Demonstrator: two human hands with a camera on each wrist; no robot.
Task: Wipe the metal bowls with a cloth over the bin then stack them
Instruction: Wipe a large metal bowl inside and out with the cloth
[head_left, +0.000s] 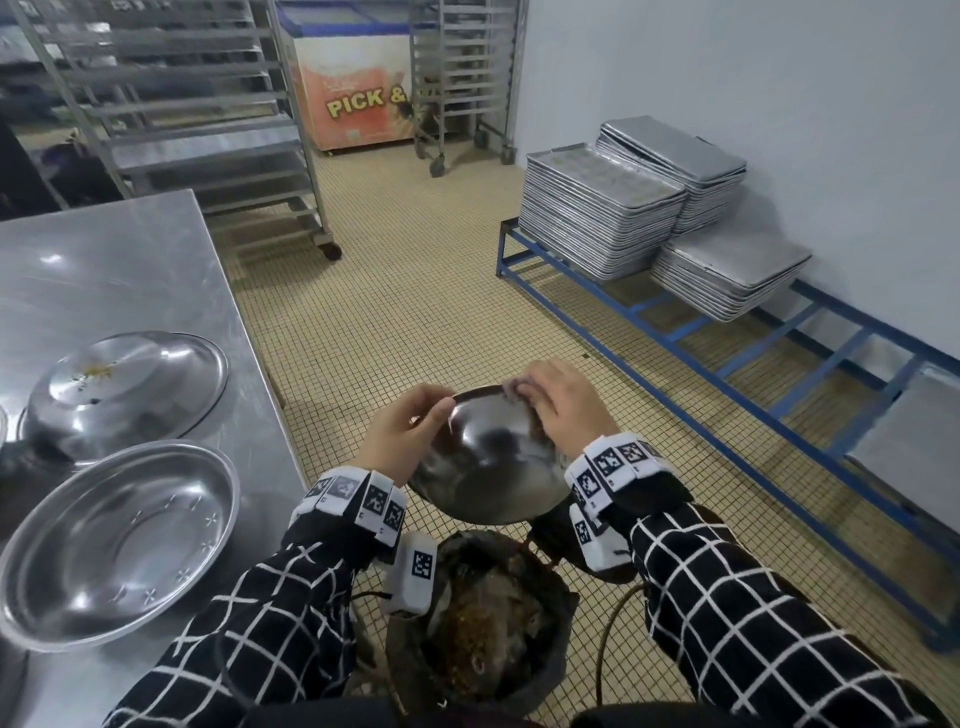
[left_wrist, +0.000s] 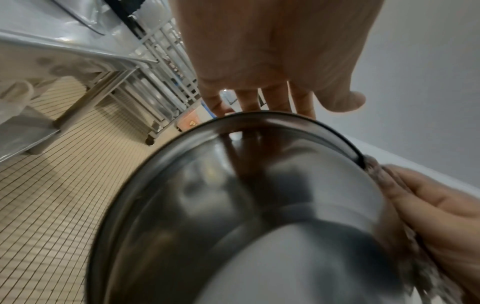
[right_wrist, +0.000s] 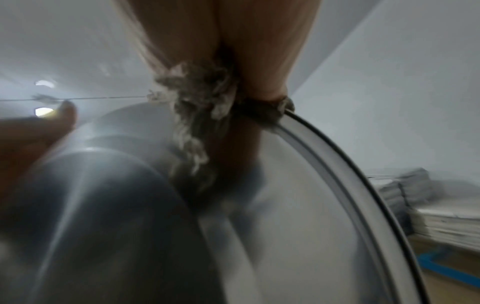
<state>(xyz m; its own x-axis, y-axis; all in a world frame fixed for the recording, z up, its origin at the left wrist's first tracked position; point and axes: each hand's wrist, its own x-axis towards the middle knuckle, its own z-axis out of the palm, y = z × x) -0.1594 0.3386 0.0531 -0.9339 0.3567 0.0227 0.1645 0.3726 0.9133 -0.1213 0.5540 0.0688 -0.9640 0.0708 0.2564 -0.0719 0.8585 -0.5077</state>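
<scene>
I hold a metal bowl tilted toward me above a black-lined bin full of scraps. My left hand grips its left rim, thumb inside and fingers behind. My right hand pinches a frayed grey cloth over the far right rim. In the left wrist view the left hand's fingers go behind the bowl, and the cloth sits under the right hand. The right wrist view shows the cloth bunched on the bowl's edge.
On the steel table at my left an upright metal bowl sits near the front and an upturned one lies behind it. Stacked baking trays rest on a blue frame at right. Wheeled racks stand behind.
</scene>
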